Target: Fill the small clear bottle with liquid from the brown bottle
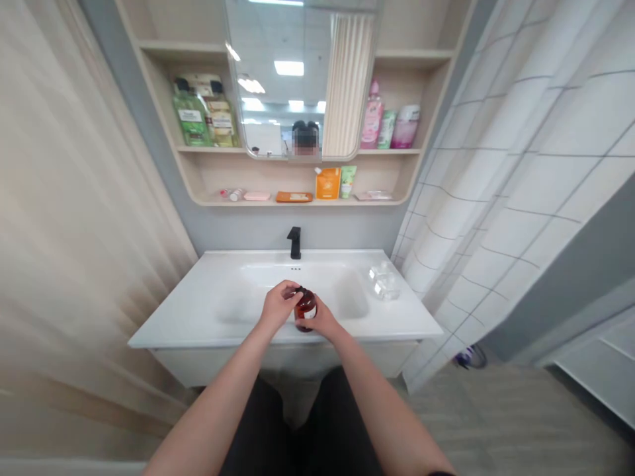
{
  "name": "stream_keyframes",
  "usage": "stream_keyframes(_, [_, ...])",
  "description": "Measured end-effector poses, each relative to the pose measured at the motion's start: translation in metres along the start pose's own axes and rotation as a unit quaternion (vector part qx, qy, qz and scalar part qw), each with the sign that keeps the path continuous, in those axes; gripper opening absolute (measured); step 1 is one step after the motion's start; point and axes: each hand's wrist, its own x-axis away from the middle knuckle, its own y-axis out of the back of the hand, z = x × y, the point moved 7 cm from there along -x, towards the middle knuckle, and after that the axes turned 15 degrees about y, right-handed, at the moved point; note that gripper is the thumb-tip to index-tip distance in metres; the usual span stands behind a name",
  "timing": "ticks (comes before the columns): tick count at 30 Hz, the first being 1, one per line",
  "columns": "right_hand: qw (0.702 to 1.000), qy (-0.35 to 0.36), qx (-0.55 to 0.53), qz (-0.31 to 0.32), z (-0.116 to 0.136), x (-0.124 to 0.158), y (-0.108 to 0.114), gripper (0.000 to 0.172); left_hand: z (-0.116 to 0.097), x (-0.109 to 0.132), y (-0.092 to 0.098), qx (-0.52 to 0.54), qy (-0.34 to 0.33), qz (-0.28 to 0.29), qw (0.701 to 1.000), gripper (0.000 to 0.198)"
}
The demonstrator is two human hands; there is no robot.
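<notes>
An amber glass or plastic bottle (305,311) with a white label and a black cap (299,289) is held upright above the front of the white sink (213,311). My left hand (278,304) reaches over from the left, its fingertips on the cap. My right hand (322,318) wraps the right side of the bottle's body. The label is mostly hidden by my hands, and I cannot read it.
A black faucet (294,242) stands at the sink's back edge. A transparent packaged item (383,283) lies on the sink's right side. Shelves around a mirror (282,79) hold several bottles and packets. Curtains hang at both sides.
</notes>
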Motion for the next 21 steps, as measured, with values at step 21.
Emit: stream_keyframes(21, [1.000, 0.009, 0.019, 0.014, 0.011, 0.000, -0.002, 0.083, -0.021, 0.009, -0.014, -0.139, -0.042, 0.034, 0.989, 0.020])
